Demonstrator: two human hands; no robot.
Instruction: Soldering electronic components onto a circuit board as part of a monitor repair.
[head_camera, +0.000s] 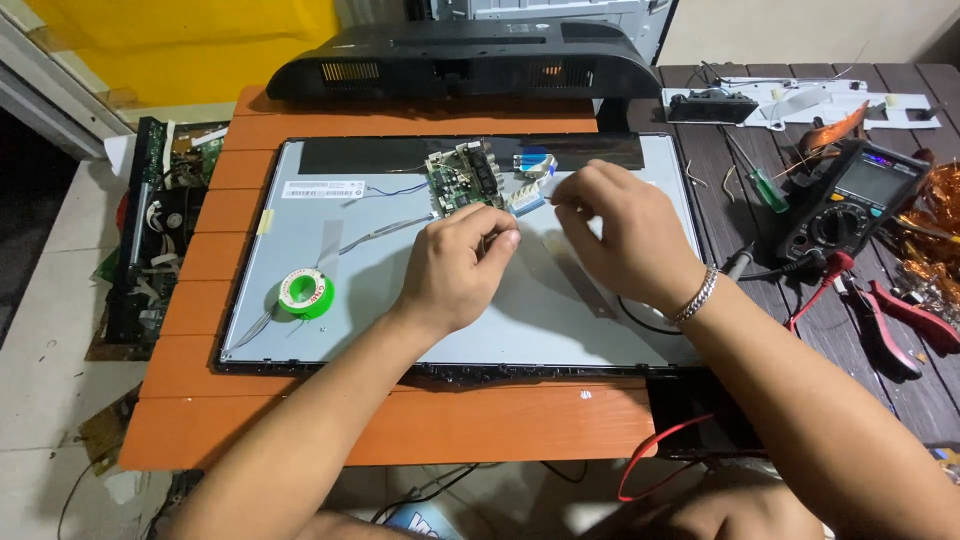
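The left hand (455, 265) rests on the grey metal back of a flat display panel (400, 330) that lies face down on the orange bench (400, 425). Its grip is pressed together, thumb against curled fingers, at the lower right corner of a small green circuit board (462, 178); whether something thin sits between the fingertips cannot be told. The right hand (625, 235), with a metal chain bracelet (697, 297) at the wrist, hovers just to the right of the left one. Its grip is also drawn together, thumb and forefinger pinching near the end of a short flat ribbon cable (527, 201) that runs from the board's right edge; the contact itself is too small to make out for certain.

Beyond both grips, a second flat cable with blue ends (533, 164) lies against a dark strip along the panel's far edge. Well to the left of the left grip, a green spool of solder (305, 293) sits on the panel, with a strip of grey tape (328, 238) between it and the board. Behind the panel lies the black plastic rear cover (460, 60) of the display.

To the right of the right grip, on a dark slatted bench (720, 210), lie a green-handled screwdriver (762, 185), a digital multimeter (850, 200) with red leads, and red-handled pliers (900, 315).
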